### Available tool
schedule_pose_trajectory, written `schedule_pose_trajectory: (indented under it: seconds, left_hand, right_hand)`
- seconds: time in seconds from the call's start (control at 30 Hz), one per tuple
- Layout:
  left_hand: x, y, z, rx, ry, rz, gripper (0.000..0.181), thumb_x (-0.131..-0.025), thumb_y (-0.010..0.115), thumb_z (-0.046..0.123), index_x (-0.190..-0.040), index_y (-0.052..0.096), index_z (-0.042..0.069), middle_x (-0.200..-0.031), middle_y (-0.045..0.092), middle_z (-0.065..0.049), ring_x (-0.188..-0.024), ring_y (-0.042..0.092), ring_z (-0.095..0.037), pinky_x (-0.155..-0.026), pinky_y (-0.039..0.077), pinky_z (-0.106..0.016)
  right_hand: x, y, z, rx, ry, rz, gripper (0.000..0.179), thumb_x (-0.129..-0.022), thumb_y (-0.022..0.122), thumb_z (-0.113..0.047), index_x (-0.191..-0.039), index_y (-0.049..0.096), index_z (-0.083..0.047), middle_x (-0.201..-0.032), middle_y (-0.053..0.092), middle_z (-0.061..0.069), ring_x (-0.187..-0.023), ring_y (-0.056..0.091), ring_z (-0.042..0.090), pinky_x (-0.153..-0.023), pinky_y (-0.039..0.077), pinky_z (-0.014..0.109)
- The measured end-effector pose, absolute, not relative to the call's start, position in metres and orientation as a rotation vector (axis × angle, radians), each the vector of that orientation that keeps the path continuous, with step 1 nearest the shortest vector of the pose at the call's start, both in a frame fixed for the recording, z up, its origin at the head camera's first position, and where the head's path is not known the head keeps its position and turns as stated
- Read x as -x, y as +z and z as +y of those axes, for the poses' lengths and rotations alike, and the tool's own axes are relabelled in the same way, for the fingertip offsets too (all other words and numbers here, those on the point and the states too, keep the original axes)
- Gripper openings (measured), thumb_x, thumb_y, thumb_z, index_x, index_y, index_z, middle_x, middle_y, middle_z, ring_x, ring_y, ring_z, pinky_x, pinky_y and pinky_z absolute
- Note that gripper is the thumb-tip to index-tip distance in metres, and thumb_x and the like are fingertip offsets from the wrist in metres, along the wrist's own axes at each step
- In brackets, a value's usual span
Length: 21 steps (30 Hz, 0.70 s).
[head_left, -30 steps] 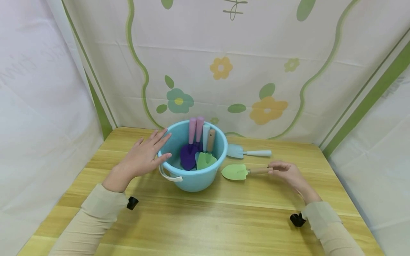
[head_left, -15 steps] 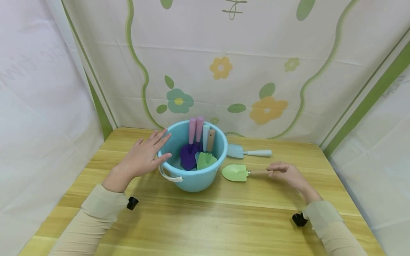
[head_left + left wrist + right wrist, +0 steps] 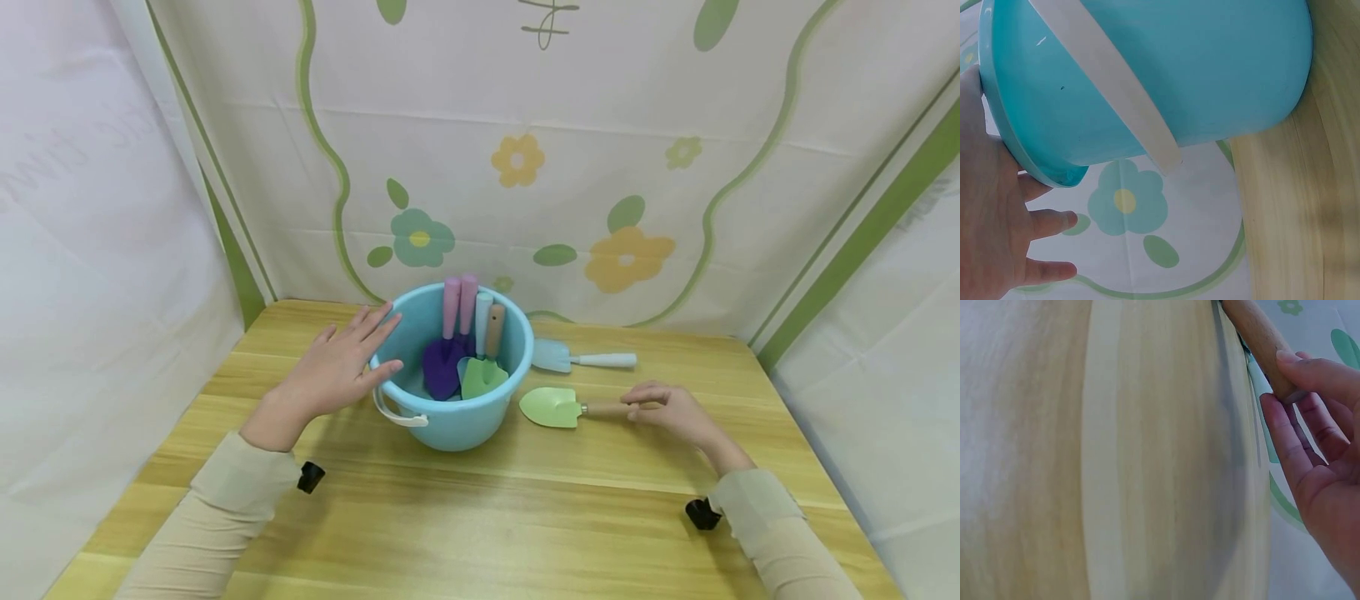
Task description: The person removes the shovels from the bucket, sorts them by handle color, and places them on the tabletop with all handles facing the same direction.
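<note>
My left hand (image 3: 341, 362) rests with spread, straight fingers on the left rim of a light blue bucket (image 3: 459, 429). In the left wrist view that hand (image 3: 991, 206) lies along the rim of the bucket (image 3: 1197, 69). On the right, my right hand (image 3: 675, 412) pinches the handle end of a green garden trowel (image 3: 551, 407), whose blade points at the bucket. The right wrist view shows thumb and fingers around the butt of its wooden handle (image 3: 1266, 350). Inside the bucket lean purple trowels (image 3: 442, 367) with pink handles, a green trowel (image 3: 483, 377) and a light blue handle (image 3: 483, 323).
A pale blue trowel (image 3: 551, 356) lies behind the green one, its blade close to the bucket. The white bucket handle (image 3: 401, 417) hangs at the front left. Behind the wooden table (image 3: 480, 533) stands a flowered cloth (image 3: 600, 100).
The green trowel's handle end has shifted slightly toward the front of the table, with my right hand still on it. My left hand and the bucket stay in place.
</note>
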<state>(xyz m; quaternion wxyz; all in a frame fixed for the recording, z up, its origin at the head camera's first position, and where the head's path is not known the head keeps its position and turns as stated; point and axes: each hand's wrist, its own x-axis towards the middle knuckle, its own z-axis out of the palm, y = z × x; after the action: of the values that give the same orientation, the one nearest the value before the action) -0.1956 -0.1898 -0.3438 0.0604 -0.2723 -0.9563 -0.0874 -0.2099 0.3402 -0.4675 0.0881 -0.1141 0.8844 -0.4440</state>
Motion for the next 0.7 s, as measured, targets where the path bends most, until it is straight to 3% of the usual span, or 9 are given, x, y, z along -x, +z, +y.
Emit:
schedule_pose_trajectory:
  seconds: [0.3, 0.7]
  left_hand:
    - [0.1957, -0.3441, -0.1897, 0.821, -0.259, -2.893, 0.072, -0.093, 0.033, 0.060, -0.150, 0.017, 0.020, -0.155, 0.010, -0.004, -0.139, 0.010, -0.031, -0.099, 0.017, -0.066]
    - [0.1943, -0.3428, -0.1888, 0.826, -0.261, -2.889, 0.072, -0.093, 0.034, 0.060, -0.150, 0.019, 0.018, -0.154, 0.012, -0.006, -0.139, 0.011, -0.032, -0.099, 0.018, -0.066]
  right_hand:
    - [0.2092, -0.4666, 0.3372, 0.332, -1.203, 2.673, 0.026, -0.082, 0.072, -0.028, -0.106, 0.071, -0.018, -0.117, 0.058, 0.006, -0.116, 0.044, 0.034, -0.094, 0.028, 0.061]
    - [0.2109, -0.4650, 0.3379, 0.365, -1.228, 2.659, 0.028, -0.084, 0.071, -0.024, -0.109, 0.070, -0.013, -0.118, 0.057, 0.008, -0.114, 0.047, 0.034, -0.094, 0.032, 0.059]
